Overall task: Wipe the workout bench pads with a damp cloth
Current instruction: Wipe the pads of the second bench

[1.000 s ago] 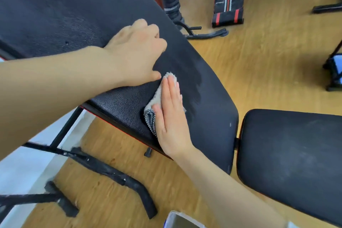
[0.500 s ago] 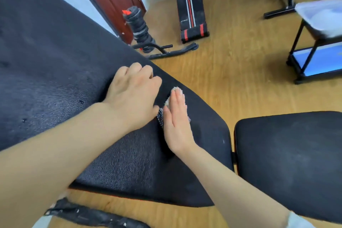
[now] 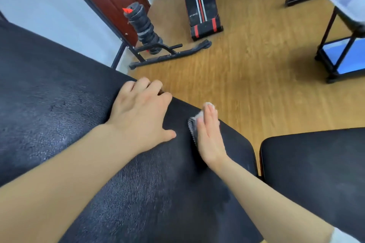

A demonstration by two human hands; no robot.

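1. The right hand (image 3: 209, 136) lies flat on the cloth (image 3: 194, 124), fingers straight and together. It presses the cloth down rather than gripping it. A pale fluffy corner pokes out past the fingertips and a ribbed grey edge shows at the thumb side.
2. The cloth sits on the back pad (image 3: 59, 108), close to its far edge and near the end that meets the seat pad (image 3: 316, 163).
3. The left hand (image 3: 140, 112) braces on the same pad just left of the cloth. Its thumb is splayed on top and its fingers are bent over the far edge, clamped on it as far as I can see.
4. The back pad's long axis runs from upper left down to lower right, and the right hand points across it toward the far edge. To my eye, the next stroke depends on this. A sweep up the pad meets the left hand almost at once, so that hand would have to lift or slide away.
5. The seat pad lies to the right across a narrow gap, nearer the right hand, and nothing blocks that way.
6. Beyond the pad on the wooden floor (image 3: 256, 75) are a stack of weight plates (image 3: 144, 27), a second bench (image 3: 199, 2) with red stripes, and a cart (image 3: 335, 55) with a blue shelf. All are well apart from the work.
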